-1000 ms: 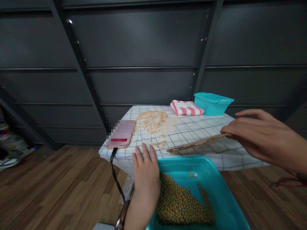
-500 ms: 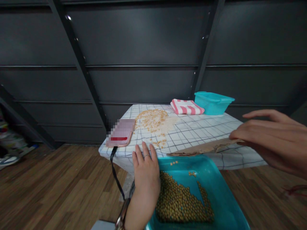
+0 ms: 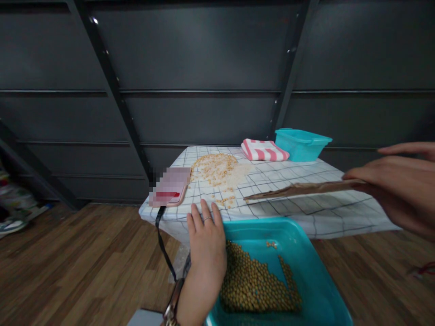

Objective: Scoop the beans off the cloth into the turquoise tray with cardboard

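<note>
My left hand (image 3: pixel 207 244) lies with fingers stretched out at the near table edge, beside the left rim of a teal tray (image 3: pixel 326 276); whether it bears on the rim I cannot tell. Many yellowish-brown beans (image 3: pixel 254 285) lie in the tray. On the right, my right hand (image 3: pixel 390 181) is closed on a flat piece of brown cardboard (image 3: pixel 306 188), which points left above the checked cloth. Pale soybeans (image 3: pixel 217 170) are scattered on the cloth beyond my left hand, with a patch of whitish grains (image 3: pixel 241 174) along their right side.
A white checked cloth (image 3: pixel 272 179) covers the table. At the back stand a folded pink-striped towel (image 3: pixel 265 150) and a teal basket (image 3: pixel 301 147). A pink phone (image 3: pixel 173 185) with a black strap (image 3: pixel 161 240) lies at the left edge. Dark panels (image 3: pixel 200 117) rise behind.
My right hand has moved right and slightly up with the cardboard, away from the tray's far rim. The few beans near that rim have gone from there. My left hand has hardly moved.
</note>
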`<action>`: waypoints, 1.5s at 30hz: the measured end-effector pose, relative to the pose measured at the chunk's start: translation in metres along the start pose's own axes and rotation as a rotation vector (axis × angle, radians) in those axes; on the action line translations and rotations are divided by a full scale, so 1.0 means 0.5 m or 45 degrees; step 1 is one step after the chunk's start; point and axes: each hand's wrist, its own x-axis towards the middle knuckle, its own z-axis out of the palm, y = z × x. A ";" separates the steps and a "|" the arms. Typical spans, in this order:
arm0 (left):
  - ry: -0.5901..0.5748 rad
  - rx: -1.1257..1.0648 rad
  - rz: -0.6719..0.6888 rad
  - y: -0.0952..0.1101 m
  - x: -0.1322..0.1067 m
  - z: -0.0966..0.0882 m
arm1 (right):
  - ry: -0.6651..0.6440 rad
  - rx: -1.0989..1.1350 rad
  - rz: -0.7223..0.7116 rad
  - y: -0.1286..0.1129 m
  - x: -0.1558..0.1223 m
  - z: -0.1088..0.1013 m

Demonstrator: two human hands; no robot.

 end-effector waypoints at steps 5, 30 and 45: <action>0.003 -0.011 -0.004 0.000 0.001 -0.001 | -0.029 -0.046 -0.114 -0.011 0.027 0.020; 0.047 -0.040 -0.003 0.001 0.000 0.002 | -0.007 -0.040 -0.118 -0.025 0.042 0.021; 0.105 -0.177 -0.023 -0.003 -0.001 0.007 | 0.023 -0.060 -0.272 -0.068 0.124 0.078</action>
